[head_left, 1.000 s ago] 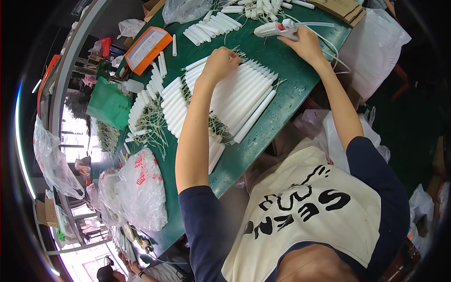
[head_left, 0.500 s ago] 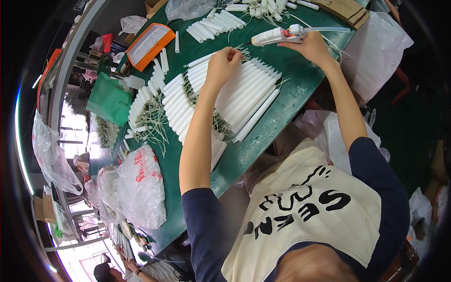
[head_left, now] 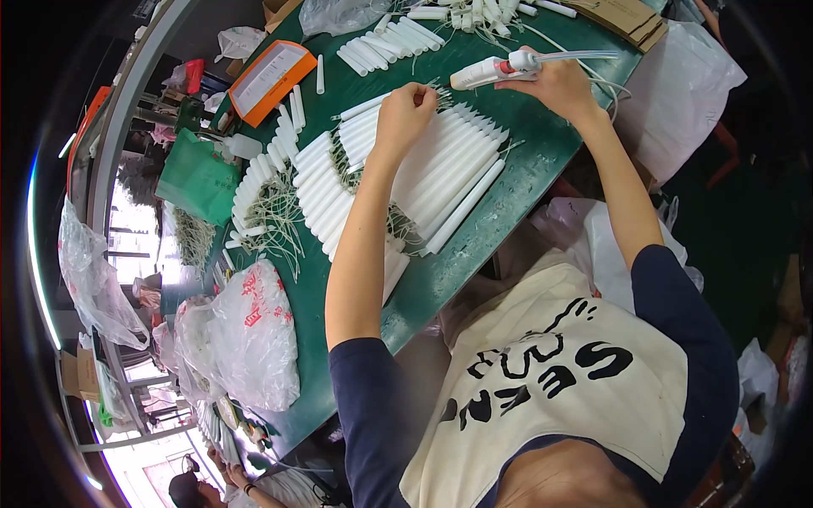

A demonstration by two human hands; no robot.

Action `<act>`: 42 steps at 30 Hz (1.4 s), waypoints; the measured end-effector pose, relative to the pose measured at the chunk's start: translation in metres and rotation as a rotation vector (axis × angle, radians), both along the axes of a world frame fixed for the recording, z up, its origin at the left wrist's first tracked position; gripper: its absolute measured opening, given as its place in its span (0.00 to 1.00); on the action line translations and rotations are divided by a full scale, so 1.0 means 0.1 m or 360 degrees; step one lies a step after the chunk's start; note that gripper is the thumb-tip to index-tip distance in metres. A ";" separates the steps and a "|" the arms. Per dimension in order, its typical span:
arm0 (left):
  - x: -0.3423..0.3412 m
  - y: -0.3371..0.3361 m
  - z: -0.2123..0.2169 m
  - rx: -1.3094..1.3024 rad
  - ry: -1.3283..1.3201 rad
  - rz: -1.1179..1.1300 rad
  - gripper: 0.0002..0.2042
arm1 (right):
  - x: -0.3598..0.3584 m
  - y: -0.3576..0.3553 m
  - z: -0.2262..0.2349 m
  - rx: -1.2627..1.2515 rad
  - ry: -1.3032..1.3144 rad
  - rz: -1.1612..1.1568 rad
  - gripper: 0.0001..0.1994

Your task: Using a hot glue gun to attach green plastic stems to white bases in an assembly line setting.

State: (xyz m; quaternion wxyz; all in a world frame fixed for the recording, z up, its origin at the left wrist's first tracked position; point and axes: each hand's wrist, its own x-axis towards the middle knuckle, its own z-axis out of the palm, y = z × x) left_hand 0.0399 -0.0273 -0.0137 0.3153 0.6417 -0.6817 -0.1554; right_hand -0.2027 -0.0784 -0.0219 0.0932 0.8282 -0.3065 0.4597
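My right hand (head_left: 561, 87) is wrapped round a white glue gun (head_left: 487, 73) with a red part, its nozzle aimed left. A clear glue stick (head_left: 584, 55) pokes out of the gun's back end. My left hand (head_left: 403, 123) is closed in a pinch over the far ends of a row of long white candle-like sticks (head_left: 449, 165); what lies between its fingertips is too small to make out. Thin pale strings, like wicks, come out of the sticks' ends near that hand. The nozzle sits to the right of my left fingers, apart from them.
More white sticks (head_left: 326, 182) with tangled strings (head_left: 275, 207) lie left on the green table (head_left: 474, 245). An orange box (head_left: 271, 80), a green bag (head_left: 199, 178) and a plastic bag (head_left: 254, 339) stand leftward. Cardboard (head_left: 614, 21) lies far right. Another person (head_left: 246, 487) works at lower left.
The glue gun has tilted, its nozzle dipping and shifting slightly left while my right hand turned with it. My left hand has moved only slightly.
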 end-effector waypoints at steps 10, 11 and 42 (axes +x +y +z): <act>-0.02 -0.01 0.00 0.0018 -0.0003 0.0023 0.15 | -0.02 0.03 0.02 0.0032 0.0056 -0.0012 0.22; -0.01 -0.01 -0.01 0.0009 0.0007 0.0016 0.15 | -0.02 0.04 0.02 0.0032 0.0056 -0.0013 0.22; -0.02 0.00 -0.01 -0.0032 -0.0020 0.0051 0.14 | 0.02 0.00 -0.04 0.0009 -0.0028 0.0080 0.22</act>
